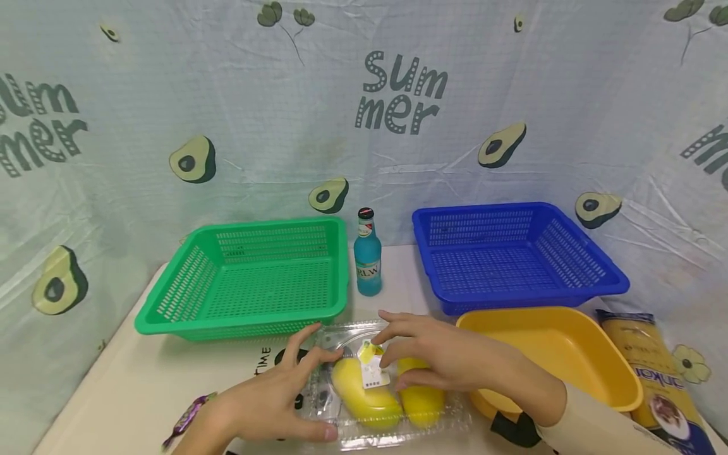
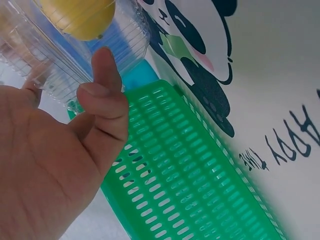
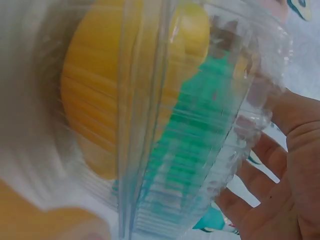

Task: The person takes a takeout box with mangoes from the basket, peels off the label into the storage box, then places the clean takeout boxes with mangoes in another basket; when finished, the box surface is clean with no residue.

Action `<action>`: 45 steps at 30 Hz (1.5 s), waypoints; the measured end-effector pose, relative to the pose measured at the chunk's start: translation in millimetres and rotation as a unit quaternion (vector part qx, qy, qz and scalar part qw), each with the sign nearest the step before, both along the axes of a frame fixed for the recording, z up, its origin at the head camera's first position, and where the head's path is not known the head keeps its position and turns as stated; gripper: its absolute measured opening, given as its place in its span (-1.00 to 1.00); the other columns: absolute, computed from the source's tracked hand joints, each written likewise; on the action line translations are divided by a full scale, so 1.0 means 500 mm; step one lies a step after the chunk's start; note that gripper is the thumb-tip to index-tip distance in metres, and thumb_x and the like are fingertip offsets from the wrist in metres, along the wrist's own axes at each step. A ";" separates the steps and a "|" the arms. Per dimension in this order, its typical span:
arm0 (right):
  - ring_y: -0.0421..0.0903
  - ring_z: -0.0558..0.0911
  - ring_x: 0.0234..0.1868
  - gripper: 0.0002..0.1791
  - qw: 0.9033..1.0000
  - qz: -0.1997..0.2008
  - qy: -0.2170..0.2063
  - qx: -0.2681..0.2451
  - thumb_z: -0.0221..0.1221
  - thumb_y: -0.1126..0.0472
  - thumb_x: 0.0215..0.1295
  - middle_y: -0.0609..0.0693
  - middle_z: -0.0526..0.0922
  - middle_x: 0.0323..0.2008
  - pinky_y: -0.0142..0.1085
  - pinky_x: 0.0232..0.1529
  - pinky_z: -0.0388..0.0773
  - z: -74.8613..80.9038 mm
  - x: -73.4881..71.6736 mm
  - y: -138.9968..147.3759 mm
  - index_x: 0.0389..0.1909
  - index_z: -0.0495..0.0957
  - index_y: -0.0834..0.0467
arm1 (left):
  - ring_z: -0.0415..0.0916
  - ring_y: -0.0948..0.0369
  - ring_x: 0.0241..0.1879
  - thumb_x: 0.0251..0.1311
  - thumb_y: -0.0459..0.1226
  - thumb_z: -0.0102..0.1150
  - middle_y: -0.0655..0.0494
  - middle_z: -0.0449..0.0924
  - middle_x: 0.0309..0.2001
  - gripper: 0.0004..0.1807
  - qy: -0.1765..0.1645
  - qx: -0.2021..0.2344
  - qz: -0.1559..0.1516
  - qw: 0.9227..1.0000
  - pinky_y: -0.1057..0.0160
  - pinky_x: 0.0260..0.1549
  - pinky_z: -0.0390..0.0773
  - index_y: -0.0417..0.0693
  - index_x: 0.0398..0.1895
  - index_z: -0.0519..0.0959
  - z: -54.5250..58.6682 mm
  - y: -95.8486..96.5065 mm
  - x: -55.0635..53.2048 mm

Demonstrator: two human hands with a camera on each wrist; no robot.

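Note:
A transparent plastic clamshell box point(image 1: 328, 404) stands on the table in front of me. Inside it lie yellow mangoes, one on the left point(image 1: 364, 399) and another on the right point(image 1: 424, 402). A white label with a yellow-green print point(image 1: 374, 373) is stuck on the lid. My left hand point(image 1: 264, 401) is spread along the box's left side, thumb low at the front and fingers reaching its back corner. From the right, my right hand point(image 1: 435, 347) lies over the lid, fingertips by the label. In the right wrist view, that hand's fingers point(image 3: 267, 185) extend beyond the clear lid.
A green basket point(image 1: 256, 322) stands behind left, a blue basket point(image 1: 523, 297) behind right, with a blue bottle point(image 1: 368, 259) between them. At right are a yellow basin point(image 1: 546, 347) and a yellow packet point(image 1: 648, 373). A purple-wrapped candy point(image 1: 189, 417) lies by my left forearm.

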State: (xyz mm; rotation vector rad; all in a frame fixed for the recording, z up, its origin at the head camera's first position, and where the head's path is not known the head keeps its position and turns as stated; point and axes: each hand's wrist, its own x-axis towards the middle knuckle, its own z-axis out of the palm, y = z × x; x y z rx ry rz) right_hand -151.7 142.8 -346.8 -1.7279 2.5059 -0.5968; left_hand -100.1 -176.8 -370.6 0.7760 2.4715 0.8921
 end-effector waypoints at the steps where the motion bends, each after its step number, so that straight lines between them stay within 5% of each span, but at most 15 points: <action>1: 0.12 0.30 0.53 -0.78 1.000 0.003 -0.001 0.002 0.30 -0.02 0.38 -0.12 0.58 0.27 0.06 0.39 0.37 0.000 -0.001 -0.004 -0.02 0.68 -0.09 | 0.35 -0.27 0.32 0.13 0.21 0.43 -0.14 -0.50 0.61 -0.08 0.000 0.002 0.001 1.000 -0.23 -0.02 0.57 0.41 0.51 0.16 0.000 0.000 0.000; 7: 0.11 0.30 0.53 -0.84 1.000 0.018 0.010 0.011 0.33 -0.01 0.35 -0.13 0.59 0.25 0.01 0.40 0.37 -0.005 -0.006 -0.022 -0.13 0.68 -0.08 | 0.35 -0.26 0.32 0.14 0.20 0.43 -0.14 -0.51 0.61 -0.05 0.000 0.006 -0.001 1.000 -0.19 -0.01 0.57 0.29 0.52 0.17 0.000 0.000 0.000; 16: 0.07 0.42 0.46 -0.93 0.998 0.037 0.041 0.009 0.27 0.05 0.42 -0.16 0.67 0.13 -0.02 0.44 0.31 -0.017 -0.010 -0.030 -0.23 0.68 -0.07 | 0.40 -0.22 0.30 0.15 0.20 0.42 -0.13 -0.53 0.61 -0.09 0.005 0.007 -0.011 1.000 -0.10 0.01 0.59 0.45 0.50 0.13 -0.003 0.004 0.000; 26: -0.27 0.55 0.23 -0.95 1.000 0.016 -0.005 0.005 0.04 0.12 0.59 -0.22 0.62 0.08 0.09 0.46 0.26 -0.021 -0.009 -0.033 -0.10 0.47 -0.04 | 0.40 -0.21 0.31 0.15 0.21 0.42 -0.12 -0.56 0.60 -0.08 0.004 0.010 -0.011 1.000 -0.14 0.05 0.57 0.54 0.49 0.09 -0.004 0.000 -0.003; 36: -0.26 0.54 0.07 -0.89 1.000 0.002 -0.002 -0.004 -0.01 0.11 0.63 -0.21 0.61 0.01 -0.23 0.30 0.45 -0.027 -0.013 -0.033 -0.02 0.46 0.00 | 0.37 -0.24 0.32 0.14 0.21 0.42 -0.12 -0.57 0.60 -0.05 0.002 0.010 -0.008 1.000 -0.17 0.03 0.57 0.48 0.52 0.08 -0.006 -0.001 -0.004; 45: -0.22 0.52 0.29 -0.75 1.000 0.002 -0.004 0.027 0.15 -0.06 0.51 -0.21 0.60 0.15 -0.02 0.50 0.22 -0.025 -0.013 -0.031 0.04 0.55 -0.05 | 0.30 -0.26 0.35 0.14 0.21 0.42 -0.15 -0.56 0.59 -0.05 0.009 0.011 -0.007 1.000 -0.21 0.06 0.54 0.42 0.52 0.10 -0.007 0.001 -0.003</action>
